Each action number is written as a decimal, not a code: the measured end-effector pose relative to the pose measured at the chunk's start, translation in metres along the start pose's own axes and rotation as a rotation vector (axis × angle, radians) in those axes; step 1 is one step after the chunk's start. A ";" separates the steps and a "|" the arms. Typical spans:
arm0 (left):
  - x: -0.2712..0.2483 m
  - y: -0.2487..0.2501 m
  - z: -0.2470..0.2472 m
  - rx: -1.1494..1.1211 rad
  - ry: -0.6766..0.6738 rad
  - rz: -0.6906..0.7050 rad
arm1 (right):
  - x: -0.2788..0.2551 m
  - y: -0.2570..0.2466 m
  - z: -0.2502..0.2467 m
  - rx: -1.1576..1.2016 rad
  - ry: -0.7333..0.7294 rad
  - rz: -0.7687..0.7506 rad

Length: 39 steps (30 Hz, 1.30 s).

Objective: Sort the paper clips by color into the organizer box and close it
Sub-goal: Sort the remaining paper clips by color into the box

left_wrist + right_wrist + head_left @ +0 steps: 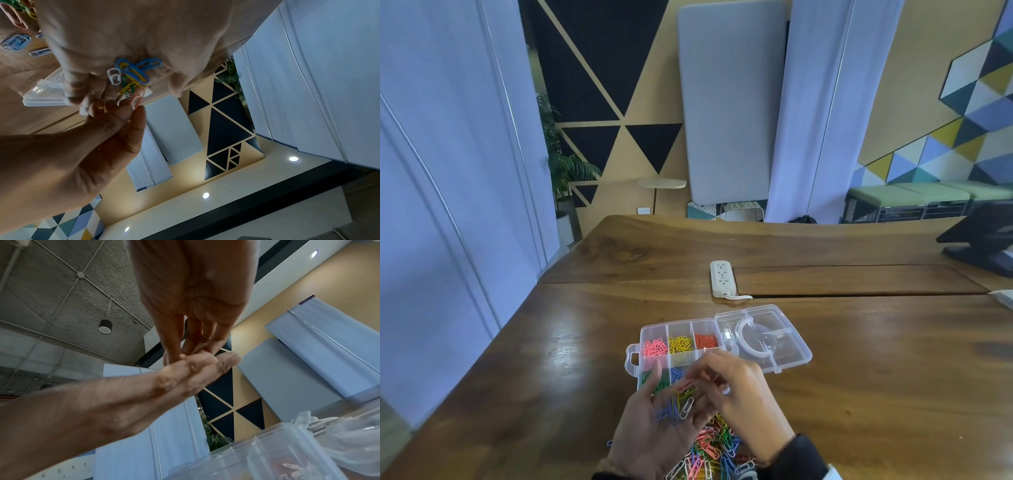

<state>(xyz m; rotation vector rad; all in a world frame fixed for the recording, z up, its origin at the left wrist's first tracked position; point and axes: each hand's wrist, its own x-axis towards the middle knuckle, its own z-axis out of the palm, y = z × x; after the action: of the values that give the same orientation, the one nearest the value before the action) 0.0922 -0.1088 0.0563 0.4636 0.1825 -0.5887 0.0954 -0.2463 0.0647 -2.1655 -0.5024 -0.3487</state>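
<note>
Organizer box (681, 346) is laid open on the wooden surface (859, 377), long axis running left-right, handle end pointing left, clear lid (763, 337) folded out to the right. Pink, yellow, red clips are seen in the far row of compartments; green and blue in the near row, partly hidden by the hands. No readable writing or brand is made out.

Left hand (654, 425) is held palm-up just near of the box, grip cupped round a small bunch of clips (131, 73) (blue, white, yellow, green). Right hand (736, 387) is over it, fingertips (123, 112) pinched on one pink clip (137, 99), pointing roughly away along the left fingers. Loose clip pile (715, 452) lies near of the box. White power strip (722, 278) lies beyond the box.
</note>
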 end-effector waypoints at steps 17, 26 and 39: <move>0.009 0.006 -0.021 0.126 -0.005 0.066 | 0.004 0.002 -0.019 -0.039 -0.012 0.072; 0.003 0.053 -0.074 0.388 -0.261 0.276 | 0.083 0.003 -0.026 -0.095 -0.308 0.083; 0.021 0.078 -0.063 0.108 0.209 0.261 | 0.162 0.017 0.044 -0.470 -0.598 0.066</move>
<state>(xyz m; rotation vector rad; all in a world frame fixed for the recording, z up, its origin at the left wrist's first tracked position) 0.1523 -0.0326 0.0236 0.6433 0.2848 -0.2940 0.2490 -0.1832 0.0950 -2.7401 -0.7269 0.2626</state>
